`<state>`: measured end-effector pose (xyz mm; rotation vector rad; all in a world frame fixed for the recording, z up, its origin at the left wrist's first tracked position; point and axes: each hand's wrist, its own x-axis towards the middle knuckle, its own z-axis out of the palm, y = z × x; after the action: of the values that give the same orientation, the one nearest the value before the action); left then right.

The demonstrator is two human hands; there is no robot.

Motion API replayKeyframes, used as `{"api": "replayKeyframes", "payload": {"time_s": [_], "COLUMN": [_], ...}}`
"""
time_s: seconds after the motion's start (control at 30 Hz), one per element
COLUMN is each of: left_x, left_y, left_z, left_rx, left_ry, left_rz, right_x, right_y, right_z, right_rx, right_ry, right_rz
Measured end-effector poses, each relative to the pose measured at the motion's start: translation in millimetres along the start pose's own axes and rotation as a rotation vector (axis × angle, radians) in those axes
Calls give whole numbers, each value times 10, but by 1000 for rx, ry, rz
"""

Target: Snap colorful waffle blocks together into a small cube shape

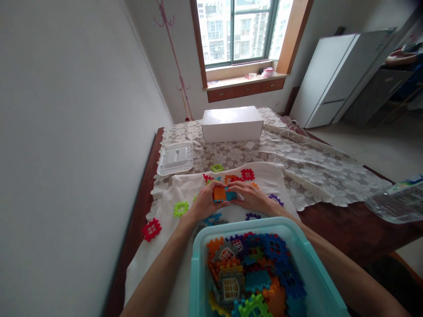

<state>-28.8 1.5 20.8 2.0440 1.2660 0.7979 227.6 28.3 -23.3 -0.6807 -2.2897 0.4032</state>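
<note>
My left hand (203,201) and my right hand (253,197) meet over a white cloth (185,187) on the table. Between them they grip a joined piece made of an orange tile (218,193) and a blue tile (231,195), both interlocking plastic squares. The left hand holds the orange side, the right hand the blue side. A light blue tub (198,264) full of several more coloured tiles stands right in front of me, below my forearms. Loose tiles lie around my hands: red (151,229), green (180,208), purple (252,216).
A white box (231,123) stands at the table's far end on a lace cloth (313,171). A clear plastic lid (175,157) lies at the left. A clear bottle (396,200) pokes in from the right. A white wall runs along the left edge.
</note>
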Motion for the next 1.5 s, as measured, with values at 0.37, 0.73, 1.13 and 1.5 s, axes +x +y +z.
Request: {"api": "replayKeyframes", "payload": {"time_s": [0.37,0.73,1.13,1.5], "left_x": [-7,15,10,-4], "left_y": [2,-13,-41,-54], "left_z": [8,5,11,74], "left_rx": [-22,-95,-167,-90], "left_ry": [4,32,78,90], "left_rz": [35,41,41,72], "right_x": [19,23,36,145], "right_y": [-66,-5,71,-58], "right_z": [-65,-107,-198,-245], "right_rx": [-36,-1,166,697], "right_ry": [-30,-44,42,72], "right_rz": [50,89,59,578]}}
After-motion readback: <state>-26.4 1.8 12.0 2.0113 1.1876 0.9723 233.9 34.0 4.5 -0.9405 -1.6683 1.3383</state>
